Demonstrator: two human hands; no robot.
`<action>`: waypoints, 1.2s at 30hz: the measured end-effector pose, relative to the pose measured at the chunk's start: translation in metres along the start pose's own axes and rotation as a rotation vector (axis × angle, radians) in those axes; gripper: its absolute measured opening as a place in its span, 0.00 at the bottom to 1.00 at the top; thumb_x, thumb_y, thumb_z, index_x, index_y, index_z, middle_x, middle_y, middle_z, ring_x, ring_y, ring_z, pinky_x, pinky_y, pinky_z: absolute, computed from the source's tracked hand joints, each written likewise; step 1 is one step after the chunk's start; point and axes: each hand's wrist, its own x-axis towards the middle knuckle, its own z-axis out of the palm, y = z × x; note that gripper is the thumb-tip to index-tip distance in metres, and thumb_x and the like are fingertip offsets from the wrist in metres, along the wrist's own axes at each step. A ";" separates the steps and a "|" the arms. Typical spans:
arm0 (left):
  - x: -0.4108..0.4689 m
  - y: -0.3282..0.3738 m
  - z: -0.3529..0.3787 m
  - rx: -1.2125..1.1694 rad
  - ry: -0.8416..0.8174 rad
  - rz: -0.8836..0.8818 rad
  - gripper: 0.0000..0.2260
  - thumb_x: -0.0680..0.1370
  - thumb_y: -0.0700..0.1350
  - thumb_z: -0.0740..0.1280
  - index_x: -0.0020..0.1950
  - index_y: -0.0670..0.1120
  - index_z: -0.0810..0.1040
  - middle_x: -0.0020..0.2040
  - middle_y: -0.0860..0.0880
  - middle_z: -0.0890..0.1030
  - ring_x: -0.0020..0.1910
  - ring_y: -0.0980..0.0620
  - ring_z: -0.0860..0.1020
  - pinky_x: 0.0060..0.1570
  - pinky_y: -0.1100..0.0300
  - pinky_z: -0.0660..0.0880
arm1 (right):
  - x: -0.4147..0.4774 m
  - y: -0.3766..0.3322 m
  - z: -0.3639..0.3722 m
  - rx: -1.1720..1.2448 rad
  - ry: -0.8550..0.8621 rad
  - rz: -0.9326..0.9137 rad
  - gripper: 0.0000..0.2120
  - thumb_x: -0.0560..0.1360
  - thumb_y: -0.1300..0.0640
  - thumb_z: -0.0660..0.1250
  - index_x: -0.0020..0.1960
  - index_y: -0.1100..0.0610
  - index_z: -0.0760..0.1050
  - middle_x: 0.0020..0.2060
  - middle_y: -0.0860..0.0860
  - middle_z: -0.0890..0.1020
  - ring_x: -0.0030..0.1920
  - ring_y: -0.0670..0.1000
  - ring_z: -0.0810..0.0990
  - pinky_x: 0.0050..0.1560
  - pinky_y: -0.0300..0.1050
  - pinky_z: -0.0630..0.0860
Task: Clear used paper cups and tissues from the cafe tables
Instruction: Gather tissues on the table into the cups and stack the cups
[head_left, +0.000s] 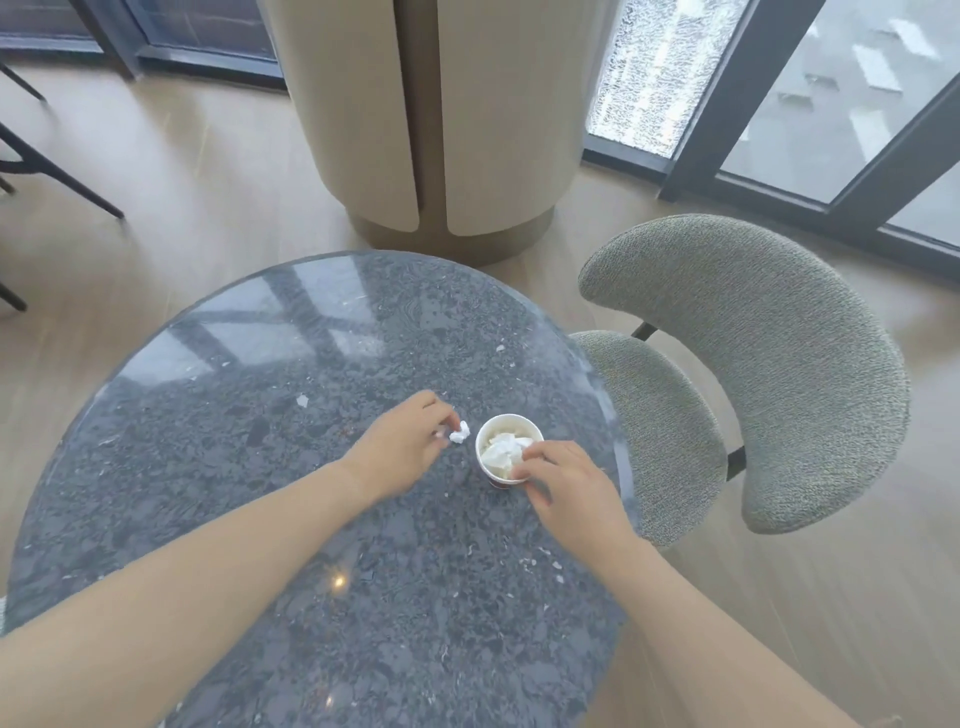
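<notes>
No writing, label, brand, number or sign can be read; the paper cup (505, 422) on the table (363, 545) shows only a white rim and a sliver of dark red at its foot, too small to tell whether that is print, and the crumpled tissue (460, 432) just beside it is plain white
</notes>
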 end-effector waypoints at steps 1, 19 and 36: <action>0.000 0.014 -0.008 -0.077 0.064 0.042 0.06 0.77 0.41 0.64 0.53 0.49 0.75 0.49 0.54 0.71 0.45 0.56 0.73 0.49 0.64 0.71 | -0.001 -0.002 -0.001 0.015 -0.017 0.004 0.06 0.70 0.61 0.71 0.46 0.54 0.80 0.49 0.47 0.80 0.52 0.53 0.77 0.34 0.48 0.77; -0.003 0.060 0.015 0.311 -0.090 0.205 0.12 0.78 0.47 0.60 0.62 0.51 0.70 0.69 0.51 0.65 0.60 0.48 0.71 0.44 0.53 0.75 | -0.020 0.001 -0.030 0.184 0.028 0.081 0.11 0.72 0.60 0.69 0.54 0.52 0.78 0.54 0.44 0.76 0.55 0.45 0.75 0.50 0.37 0.70; 0.043 -0.007 0.015 0.259 -0.189 -0.042 0.15 0.78 0.44 0.62 0.64 0.53 0.69 0.65 0.53 0.67 0.59 0.52 0.72 0.51 0.51 0.75 | 0.023 0.018 -0.013 0.140 -0.128 0.040 0.12 0.73 0.54 0.67 0.57 0.50 0.76 0.58 0.43 0.74 0.57 0.47 0.71 0.46 0.46 0.75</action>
